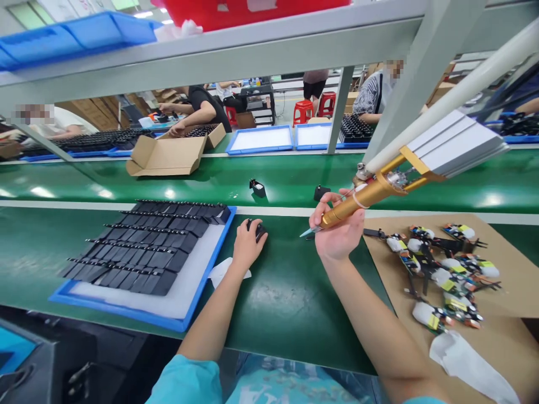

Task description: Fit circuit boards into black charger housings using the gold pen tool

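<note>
Black casing point(260, 232): where is it?

Under the left hand point(246, 245), at the green work surface point(295, 314); whether it rests there I cannot tell.

Report from the left.

Blue-edged tray point(126, 312), holding rows of black units point(138, 241). Next, the left hand: thumb and fingers set narrowly apart, bent over the casing and gripping it. Its underside is hidden.

And the right hand point(340, 235)?

Fingers wrapped around the lower barrel of a gold-coloured driver point(351, 206); its pale blue tip point(306, 232) points down and left, apart from the casing.

Far right?

Cardboard sheet point(516, 272), bearing small circuit assemblies point(443, 278) with white and yellow parts. Near them, one crumpled white sheet point(471, 367).
</note>
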The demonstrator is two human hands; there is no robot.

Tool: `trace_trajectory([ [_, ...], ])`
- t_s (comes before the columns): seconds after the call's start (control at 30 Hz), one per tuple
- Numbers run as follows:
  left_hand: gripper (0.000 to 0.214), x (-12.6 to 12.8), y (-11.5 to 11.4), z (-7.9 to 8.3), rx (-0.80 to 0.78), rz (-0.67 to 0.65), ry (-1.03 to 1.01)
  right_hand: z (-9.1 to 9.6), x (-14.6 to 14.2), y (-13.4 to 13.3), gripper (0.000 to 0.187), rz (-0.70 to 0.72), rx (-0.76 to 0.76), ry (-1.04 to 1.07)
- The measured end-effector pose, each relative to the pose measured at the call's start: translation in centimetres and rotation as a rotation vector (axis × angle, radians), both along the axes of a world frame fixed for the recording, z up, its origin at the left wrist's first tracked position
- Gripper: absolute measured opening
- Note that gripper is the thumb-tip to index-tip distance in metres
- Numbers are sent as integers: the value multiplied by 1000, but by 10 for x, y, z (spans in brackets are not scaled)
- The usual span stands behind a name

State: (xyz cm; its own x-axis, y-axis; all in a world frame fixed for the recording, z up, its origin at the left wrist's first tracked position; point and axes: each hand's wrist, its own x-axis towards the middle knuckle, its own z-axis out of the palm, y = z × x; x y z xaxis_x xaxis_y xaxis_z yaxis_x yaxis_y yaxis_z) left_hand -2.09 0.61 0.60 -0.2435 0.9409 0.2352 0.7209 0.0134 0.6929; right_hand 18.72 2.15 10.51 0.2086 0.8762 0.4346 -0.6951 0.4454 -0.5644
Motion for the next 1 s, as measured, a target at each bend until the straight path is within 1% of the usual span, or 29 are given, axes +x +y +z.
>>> trace_trajectory([
  [0.03,41,-3,1,4,6,1,-229,0,0,0,42,-4,-2,2],
  [0.07,42,-5,1,10,7,-11,-501,0,0,0,42,-8,-1,6],
  [0.13,43,-5,-3,26,-1,-92,-1070,0,0,0,42,-9,1,15],
  [0.17,42,-4,-7,35,0,-149,-1303,-1,1,0,42,-7,1,19],
  [0.2,40,-1,-13,43,9,-207,-1475,-1,1,1,42,-6,2,21],
  [0.23,38,2,-18,52,23,-261,-1587,-1,1,1,42,-5,2,21],
  [0.27,36,5,-24,59,38,-305,-1651,-1,2,1,42,-8,2,21],
  [0.37,33,12,-38,73,69,-402,-1702,-1,3,3,43,-24,6,14],
  [0.47,34,12,-46,77,90,-474,-1688,0,4,3,43,-32,7,7],
  [0.53,34,8,-50,79,95,-498,-1669,0,4,3,44,-39,3,0],
  [0.67,38,-4,-61,82,109,-489,-1591,1,4,3,45,-49,-14,-12],
  [0.83,47,-23,-77,85,142,-441,-1476,2,5,2,48,-70,-39,-14],
  [1.0,47,-35,-89,86,208,-414,-1417,2,5,2,48,-67,-42,-17],
])
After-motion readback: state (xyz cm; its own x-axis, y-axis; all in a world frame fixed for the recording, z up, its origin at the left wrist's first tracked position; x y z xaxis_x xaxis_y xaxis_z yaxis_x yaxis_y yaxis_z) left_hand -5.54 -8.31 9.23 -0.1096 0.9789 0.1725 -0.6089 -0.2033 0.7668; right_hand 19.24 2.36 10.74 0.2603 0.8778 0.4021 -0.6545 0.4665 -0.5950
